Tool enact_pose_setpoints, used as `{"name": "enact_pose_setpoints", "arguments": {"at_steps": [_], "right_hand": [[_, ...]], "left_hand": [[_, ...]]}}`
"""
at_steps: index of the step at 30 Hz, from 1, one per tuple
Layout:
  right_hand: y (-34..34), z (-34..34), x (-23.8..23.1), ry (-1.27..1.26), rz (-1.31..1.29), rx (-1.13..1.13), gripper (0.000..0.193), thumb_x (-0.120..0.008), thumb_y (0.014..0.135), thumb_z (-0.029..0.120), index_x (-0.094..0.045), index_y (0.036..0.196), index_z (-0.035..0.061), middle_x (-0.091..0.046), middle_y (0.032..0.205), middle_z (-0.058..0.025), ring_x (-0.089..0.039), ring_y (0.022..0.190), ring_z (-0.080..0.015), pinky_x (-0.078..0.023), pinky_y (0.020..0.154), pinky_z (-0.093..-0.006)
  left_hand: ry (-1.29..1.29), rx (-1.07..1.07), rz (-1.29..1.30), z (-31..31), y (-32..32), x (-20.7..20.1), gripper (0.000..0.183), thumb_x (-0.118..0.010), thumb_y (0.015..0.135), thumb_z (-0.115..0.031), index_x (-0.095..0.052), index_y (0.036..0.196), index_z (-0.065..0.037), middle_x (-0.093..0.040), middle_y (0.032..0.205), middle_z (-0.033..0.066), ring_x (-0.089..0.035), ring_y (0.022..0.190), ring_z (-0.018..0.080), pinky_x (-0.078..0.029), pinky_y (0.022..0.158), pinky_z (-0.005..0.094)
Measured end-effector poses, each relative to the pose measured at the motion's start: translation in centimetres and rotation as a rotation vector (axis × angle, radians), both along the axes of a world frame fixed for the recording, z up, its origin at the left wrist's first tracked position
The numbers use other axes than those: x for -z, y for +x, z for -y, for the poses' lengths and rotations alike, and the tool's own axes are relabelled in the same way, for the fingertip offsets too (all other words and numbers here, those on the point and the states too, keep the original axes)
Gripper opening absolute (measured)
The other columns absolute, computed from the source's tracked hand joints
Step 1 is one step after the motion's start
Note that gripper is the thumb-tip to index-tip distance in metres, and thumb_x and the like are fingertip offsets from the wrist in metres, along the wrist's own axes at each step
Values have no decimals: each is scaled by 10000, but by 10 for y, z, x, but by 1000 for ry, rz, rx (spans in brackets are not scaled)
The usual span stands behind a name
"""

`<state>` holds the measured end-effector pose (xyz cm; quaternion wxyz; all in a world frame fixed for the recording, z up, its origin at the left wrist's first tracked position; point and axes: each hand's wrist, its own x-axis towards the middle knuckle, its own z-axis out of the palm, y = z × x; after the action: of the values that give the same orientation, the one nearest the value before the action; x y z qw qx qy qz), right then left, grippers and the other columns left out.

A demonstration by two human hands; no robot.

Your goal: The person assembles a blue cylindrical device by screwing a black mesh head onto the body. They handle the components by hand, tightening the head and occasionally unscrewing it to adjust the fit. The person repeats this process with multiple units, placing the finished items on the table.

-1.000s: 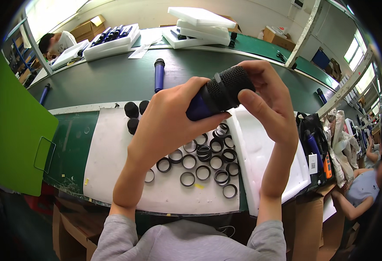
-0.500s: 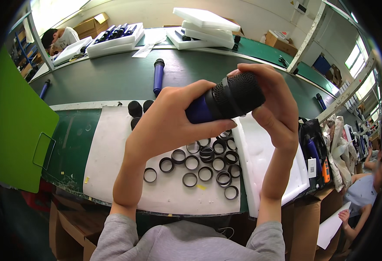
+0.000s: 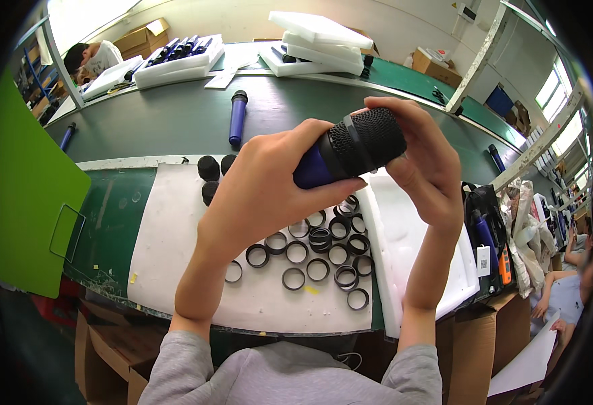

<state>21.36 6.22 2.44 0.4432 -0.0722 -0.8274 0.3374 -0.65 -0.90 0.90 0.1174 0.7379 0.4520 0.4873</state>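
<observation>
A microphone [image 3: 369, 138] with a blue body and a black mesh head is held up, tilted, above the work table. My left hand [image 3: 263, 179] is closed round its blue body, the thumb along the near side. My right hand [image 3: 435, 165] curls round the end of the mesh head, fingers over the top and thumb at the near side; its palm side is partly hidden. Below lie several black rings [image 3: 296, 252] on a white sheet [image 3: 175, 250]. A few black microphone heads [image 3: 208, 168] stand left of my left hand.
A white foam tray [image 3: 404, 223] lies under my right forearm. Beyond, a dark green belt carries a blue microphone [image 3: 238, 118]. Foam trays of microphones [image 3: 178, 62] stand past it. A green panel [image 3: 26, 196] rises at left; a black bag [image 3: 485, 236] and a person sit at right.
The held microphone has risen slightly, its mesh head shifting a little left with my right hand. On the belt the blue microphone has moved slightly left. The person at right has shifted a white sheet.
</observation>
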Motion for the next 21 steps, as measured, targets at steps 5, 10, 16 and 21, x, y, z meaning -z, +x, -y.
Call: {"name": "enact_pose_setpoints", "arguments": {"at_steps": [5,10,16,21], "right_hand": [[-4,0,2,26,-24,55,558,-739,946,231,-549,1401,-30,-602,1253,-115,-618,1169,-206,-472,1082,-374],[-7,-5,6,124,-21,126,532,-729,956,284,-583,1368,-20,-643,1169,-109,-650,1096,-197,-511,1009,-357],[-10,-6,8,131,-22,158,513,-722,954,297,-605,1352,-4,-654,1135,-101,-649,1018,-196,-512,950,-340],[-5,-5,1,236,21,211,509,-722,937,273,-613,1350,-3,-654,1112,-104,-637,984,-209,-506,920,-341]], "left_hand": [[63,-57,-44,-3,1,5,488,-915,748,-243,-683,1124,-34,-706,803,90,-669,676,188,-529,653,325],[68,-114,-80,0,2,4,507,-916,745,-237,-679,1146,-37,-712,831,104,-679,695,207,-537,669,337],[123,-157,-114,-3,2,8,511,-915,743,-235,-682,1155,-41,-715,844,111,-684,708,217,-539,677,343],[7,-70,-82,-3,-2,2,500,-911,754,-247,-681,1147,-41,-711,821,110,-676,686,205,-532,662,336]]}}
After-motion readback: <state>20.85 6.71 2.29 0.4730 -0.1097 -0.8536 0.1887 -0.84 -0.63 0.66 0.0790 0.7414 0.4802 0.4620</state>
